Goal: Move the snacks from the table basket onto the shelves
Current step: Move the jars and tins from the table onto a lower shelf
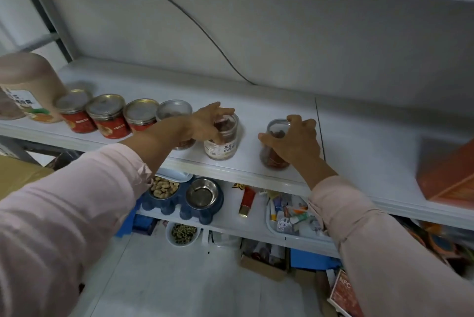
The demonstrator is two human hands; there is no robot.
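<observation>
On shelf (pixel 282 101), each hand grips a jar

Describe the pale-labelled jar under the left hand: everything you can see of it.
The pale-labelled jar is a clear cylinder, plastic or glass, with dark brown-red pieces inside and a cream label with dark characters. It stands upright near the front edge of the white shelf. The left hand grips its top from above. It stands apart from the second jar under the right hand.
</observation>
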